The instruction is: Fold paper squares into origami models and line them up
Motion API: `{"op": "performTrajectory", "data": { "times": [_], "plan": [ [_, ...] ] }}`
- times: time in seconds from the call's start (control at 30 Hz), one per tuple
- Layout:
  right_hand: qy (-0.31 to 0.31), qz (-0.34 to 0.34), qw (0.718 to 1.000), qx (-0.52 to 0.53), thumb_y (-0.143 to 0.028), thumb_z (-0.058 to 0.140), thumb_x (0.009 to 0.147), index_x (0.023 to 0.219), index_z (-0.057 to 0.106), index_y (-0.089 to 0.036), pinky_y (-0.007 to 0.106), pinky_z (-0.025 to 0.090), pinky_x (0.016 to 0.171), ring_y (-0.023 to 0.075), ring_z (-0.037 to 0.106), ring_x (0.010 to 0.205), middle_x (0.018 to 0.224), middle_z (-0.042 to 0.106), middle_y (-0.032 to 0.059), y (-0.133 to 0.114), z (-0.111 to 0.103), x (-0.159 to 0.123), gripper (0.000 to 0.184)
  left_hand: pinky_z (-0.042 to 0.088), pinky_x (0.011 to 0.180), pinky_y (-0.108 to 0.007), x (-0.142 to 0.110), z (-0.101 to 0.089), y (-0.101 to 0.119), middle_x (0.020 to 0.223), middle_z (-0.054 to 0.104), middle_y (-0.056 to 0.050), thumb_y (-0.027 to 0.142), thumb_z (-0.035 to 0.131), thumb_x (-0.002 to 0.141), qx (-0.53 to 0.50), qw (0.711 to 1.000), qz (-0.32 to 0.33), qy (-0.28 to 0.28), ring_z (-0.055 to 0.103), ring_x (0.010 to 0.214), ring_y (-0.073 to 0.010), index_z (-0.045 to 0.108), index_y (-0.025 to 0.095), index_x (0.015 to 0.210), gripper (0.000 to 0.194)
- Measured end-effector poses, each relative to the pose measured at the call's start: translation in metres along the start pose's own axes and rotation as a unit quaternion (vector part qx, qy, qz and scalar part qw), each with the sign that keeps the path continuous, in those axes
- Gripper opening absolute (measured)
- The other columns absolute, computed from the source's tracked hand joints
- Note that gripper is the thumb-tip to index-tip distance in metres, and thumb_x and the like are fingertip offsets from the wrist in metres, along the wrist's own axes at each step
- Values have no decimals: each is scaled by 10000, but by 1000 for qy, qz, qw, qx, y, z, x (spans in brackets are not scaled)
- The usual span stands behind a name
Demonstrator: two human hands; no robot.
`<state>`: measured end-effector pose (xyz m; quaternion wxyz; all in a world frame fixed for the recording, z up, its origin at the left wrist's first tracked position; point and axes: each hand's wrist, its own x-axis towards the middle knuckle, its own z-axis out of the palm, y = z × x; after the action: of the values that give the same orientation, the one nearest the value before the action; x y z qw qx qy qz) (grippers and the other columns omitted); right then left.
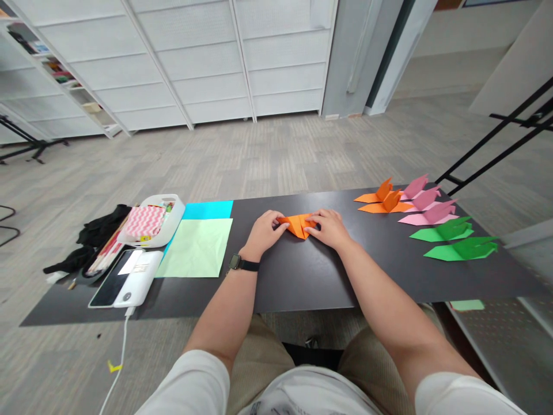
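Observation:
Between my two hands, over the middle of the dark table (pixel 298 282), is a folded piece of orange origami paper (pixel 298 226) with a point toward me. My left hand (pixel 263 231), with a black watch on the wrist, pinches its left corner between thumb and fingers. Its right end is gripped the same way by my right hand (pixel 330 229). Finished-looking folded birds stand at the right: two orange birds (pixel 391 203), several pink birds (pixel 427 210) and two green birds (pixel 460 249). Left of my hands lie a pale green sheet (pixel 199 248) and a blue sheet (pixel 209 210).
A white basket (pixel 170 227) with a pink-patterned item stands at the left, near black cloth (pixel 103 225). In front of it lie a phone (pixel 113 280) and a white power bank (pixel 138 279) with a cable. A black metal stand (pixel 496 138) rises beyond the right end.

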<state>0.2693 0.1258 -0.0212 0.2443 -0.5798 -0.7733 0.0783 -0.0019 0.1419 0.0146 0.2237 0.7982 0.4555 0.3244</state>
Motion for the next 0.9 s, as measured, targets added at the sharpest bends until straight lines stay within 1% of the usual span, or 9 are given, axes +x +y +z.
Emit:
{"op": "performTrajectory", "data": {
  "times": [0.1, 0.17, 0.33, 0.43, 0.5, 0.57, 0.67, 0.77, 0.9],
  "plan": [
    [-5, -2, 1000, -7, -483, 784, 913, 1149, 804, -328, 525, 366, 1114, 309, 614, 1170, 1202, 730, 67, -1, 0, 0, 283, 585, 853, -326, -1, -1, 1, 1039, 684, -36, 289, 759, 933, -8, 1000, 13, -12, 666, 909, -175, 707, 215, 1079, 171],
    [-3, -4, 1000, -12, -477, 795, 908, 1155, 800, -327, 525, 362, 1119, 313, 612, 1177, 1203, 730, 69, -3, 1, 0, 290, 577, 862, -328, -1, 1, 2, 1052, 679, -39, 284, 770, 928, -4, 1000, 20, -10, 659, 931, -180, 700, 212, 1090, 190],
    [-1, -17, 1000, -18, -465, 780, 925, 1172, 797, -324, 517, 356, 1118, 305, 613, 1164, 1195, 724, 74, -8, 3, 3, 285, 557, 908, -358, 2, 5, 2, 1053, 679, -45, 280, 773, 936, 43, 999, 10, 31, 643, 956, -200, 673, 211, 1056, 171],
    [-6, -23, 1000, -14, -463, 780, 924, 1169, 794, -320, 516, 353, 1120, 302, 613, 1166, 1179, 724, 69, -10, 2, 3, 284, 552, 904, -360, 2, 2, 2, 1008, 682, -33, 301, 787, 931, 44, 998, -4, 44, 644, 930, -201, 658, 217, 997, 167],
    [-8, -24, 1000, -12, -472, 775, 927, 1166, 789, -321, 520, 348, 1129, 301, 613, 1173, 1181, 725, 67, -10, 1, 2, 283, 551, 902, -359, 1, -4, 1, 1002, 697, -26, 291, 796, 920, 28, 999, 8, 17, 654, 936, -202, 657, 222, 963, 161],
    [-9, -21, 1000, -12, -504, 777, 919, 1167, 783, -322, 531, 344, 1142, 309, 608, 1187, 1198, 722, 72, -12, 1, 1, 308, 548, 929, -370, -1, -11, -2, 1025, 721, -24, 265, 816, 893, 19, 998, 39, -35, 667, 970, -210, 669, 226, 948, 162],
    [-12, -16, 1000, -20, -560, 810, 870, 1184, 767, -314, 573, 319, 1175, 333, 596, 1205, 1240, 704, 87, -15, 1, -1, 401, 523, 1019, -411, -3, -20, -8, 1124, 752, -36, 218, 835, 853, 42, 991, 88, -93, 673, 1065, -234, 721, 234, 1037, 216],
    [-15, -11, 999, -28, -575, 841, 825, 1210, 743, -309, 629, 264, 1218, 351, 583, 1223, 1259, 687, 92, -19, 2, -2, 478, 494, 1086, -430, -4, -23, -14, 1238, 754, -44, 153, 782, 861, 74, 984, 109, -118, 662, 1147, -239, 767, 252, 1141, 297],
    [-17, -10, 999, -30, -572, 846, 808, 1231, 725, -312, 677, 233, 1227, 363, 571, 1237, 1265, 674, 99, -21, 3, -3, 511, 456, 1157, -470, -5, -21, -19, 1393, 719, -23, 128, 733, 865, 116, 980, 99, -128, 631, 1227, -251, 826, 304, 1083, 295]
  ]
}}
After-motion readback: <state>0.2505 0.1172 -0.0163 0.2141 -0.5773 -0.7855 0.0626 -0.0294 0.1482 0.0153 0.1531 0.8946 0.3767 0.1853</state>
